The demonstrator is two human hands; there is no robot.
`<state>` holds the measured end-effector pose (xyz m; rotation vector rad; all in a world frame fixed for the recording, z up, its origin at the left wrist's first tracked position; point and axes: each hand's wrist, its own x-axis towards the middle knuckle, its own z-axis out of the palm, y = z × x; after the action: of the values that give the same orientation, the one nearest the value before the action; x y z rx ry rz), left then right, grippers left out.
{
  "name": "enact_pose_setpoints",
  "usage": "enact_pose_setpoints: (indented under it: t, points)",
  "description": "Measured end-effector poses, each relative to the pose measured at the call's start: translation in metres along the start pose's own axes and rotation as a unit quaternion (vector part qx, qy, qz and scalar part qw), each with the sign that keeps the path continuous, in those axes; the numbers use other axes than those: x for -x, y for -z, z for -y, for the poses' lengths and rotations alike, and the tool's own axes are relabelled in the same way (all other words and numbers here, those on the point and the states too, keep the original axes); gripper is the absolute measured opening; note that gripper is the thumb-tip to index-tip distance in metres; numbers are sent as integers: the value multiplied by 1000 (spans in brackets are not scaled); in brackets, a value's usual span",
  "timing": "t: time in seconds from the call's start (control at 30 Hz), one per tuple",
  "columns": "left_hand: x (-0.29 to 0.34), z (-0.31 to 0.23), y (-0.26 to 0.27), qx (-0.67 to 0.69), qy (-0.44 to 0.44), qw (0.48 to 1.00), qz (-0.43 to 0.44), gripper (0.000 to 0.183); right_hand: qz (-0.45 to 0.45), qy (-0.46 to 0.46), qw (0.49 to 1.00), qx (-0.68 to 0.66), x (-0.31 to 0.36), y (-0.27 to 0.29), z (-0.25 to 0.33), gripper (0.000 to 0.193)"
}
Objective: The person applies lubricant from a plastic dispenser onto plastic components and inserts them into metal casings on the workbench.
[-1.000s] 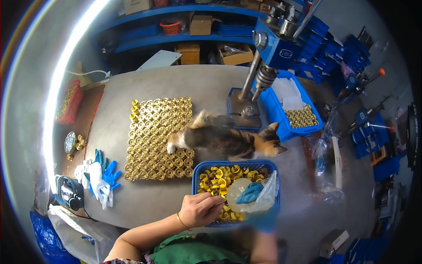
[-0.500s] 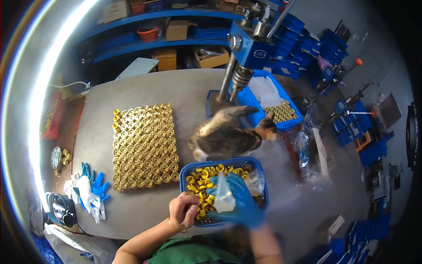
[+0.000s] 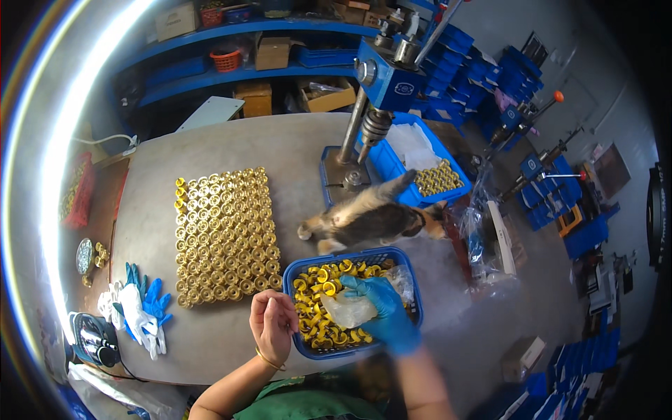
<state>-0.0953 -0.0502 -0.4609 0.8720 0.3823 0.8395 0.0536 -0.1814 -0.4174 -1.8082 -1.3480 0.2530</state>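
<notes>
One gloved right hand (image 3: 385, 309) has its fingers around a plastic bag (image 3: 346, 311) over the basket (image 3: 343, 256), and that bag's probably light, floppy and kinda slippery so I'd pinch a bunched fold, while the left hand (image 3: 272, 320) half-curls, can't tell if gripping anything.

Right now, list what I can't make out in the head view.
All in the head view:
- Floor of the blue basket: covered by yellow pieces.
- Anything inside the left hand: its curled fingers hide it.
- Contents, if any, of the translucent plastic: blurred, partly covered by the gloved right hand.
- Cat: face turned away, blurred.
</notes>
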Motion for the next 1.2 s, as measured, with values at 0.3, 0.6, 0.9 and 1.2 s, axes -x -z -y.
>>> enact_pose_setpoints:
  t: [0.3, 0.6, 0.9, 1.2]
  points:
    - [1, -1, 6, -17, -1, 1000, -1, 14, -34, 59, 997, -21, 2, -1, -16, 36]
    - [-2, -3, 5, -31, -12, 999, 17, 13, -122, -105, 968, -191, 14, -15, -18, 36]
    - [-27, -12, -1, -167, -30, 984, 60, 25, -150, -119, 953, -236, 17, -11, -12, 38]
    - [-57, -26, -23, -624, -247, 681, 294, 11, -141, -81, 962, -219, 23, 0, 3, 19]
